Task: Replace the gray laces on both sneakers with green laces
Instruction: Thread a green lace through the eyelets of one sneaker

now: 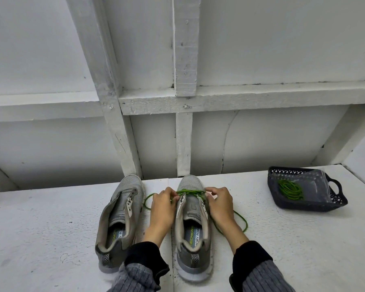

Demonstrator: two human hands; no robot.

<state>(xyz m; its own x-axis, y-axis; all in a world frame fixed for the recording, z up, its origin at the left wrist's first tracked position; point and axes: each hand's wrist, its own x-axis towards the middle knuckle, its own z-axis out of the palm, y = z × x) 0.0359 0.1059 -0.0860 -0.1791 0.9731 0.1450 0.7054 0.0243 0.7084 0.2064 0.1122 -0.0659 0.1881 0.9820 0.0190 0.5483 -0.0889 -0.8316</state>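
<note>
At table centre, right sneaker [192,209], toe away — green lace [190,192] crossing its lowest eyelets, left hand [163,207] and right hand [218,205] each pinching it, tails trailing outward.

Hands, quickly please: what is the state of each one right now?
Left hand: fingers curled, pinching the green lace at the right sneaker.
Right hand: fingers curled, pinching the same lace on the other side.
</note>
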